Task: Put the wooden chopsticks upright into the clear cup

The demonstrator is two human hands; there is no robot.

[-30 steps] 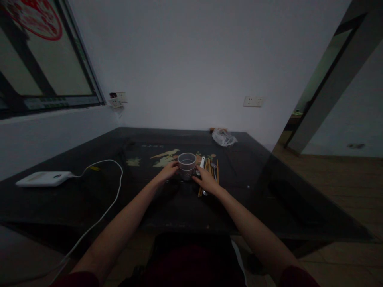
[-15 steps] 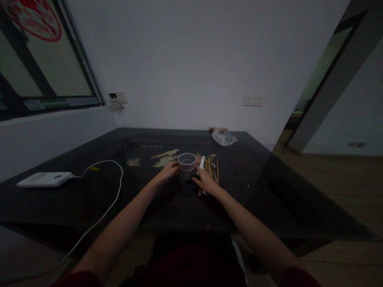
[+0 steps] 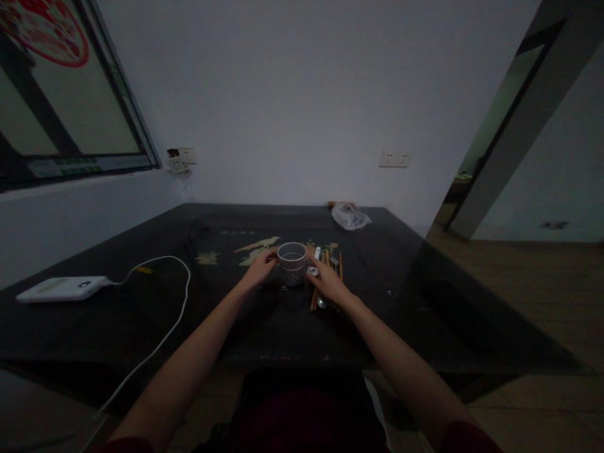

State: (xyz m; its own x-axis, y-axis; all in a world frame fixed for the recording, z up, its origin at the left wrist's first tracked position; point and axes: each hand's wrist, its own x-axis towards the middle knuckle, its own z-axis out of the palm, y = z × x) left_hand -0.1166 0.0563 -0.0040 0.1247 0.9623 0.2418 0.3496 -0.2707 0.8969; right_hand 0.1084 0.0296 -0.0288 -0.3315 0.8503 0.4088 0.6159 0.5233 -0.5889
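Note:
A clear plastic cup (image 3: 291, 264) stands upright in the middle of the dark table (image 3: 141, 314). My left hand (image 3: 258, 269) rests against the cup's left side, with its fingers curled round the wall. My right hand (image 3: 329, 284) lies flat just to the right of the cup. Its fingers are stretched out over a small pile of cutlery. The fingertips reach a white spoon (image 3: 316, 255) next to the cup. Several wooden chopsticks (image 3: 340, 265) and a metal spoon (image 3: 321, 302) stick out from under that hand.
A white power bank (image 3: 59, 288) lies at the left with its white cable (image 3: 182, 302) looping toward the table's front edge. A crumpled clear plastic bag (image 3: 352, 217) sits at the far edge by the wall. An open doorway and wooden floor are on the right.
My view has shifted slightly. Both hands stay at the cup, and the right fingertips have moved a little closer to the white spoon.

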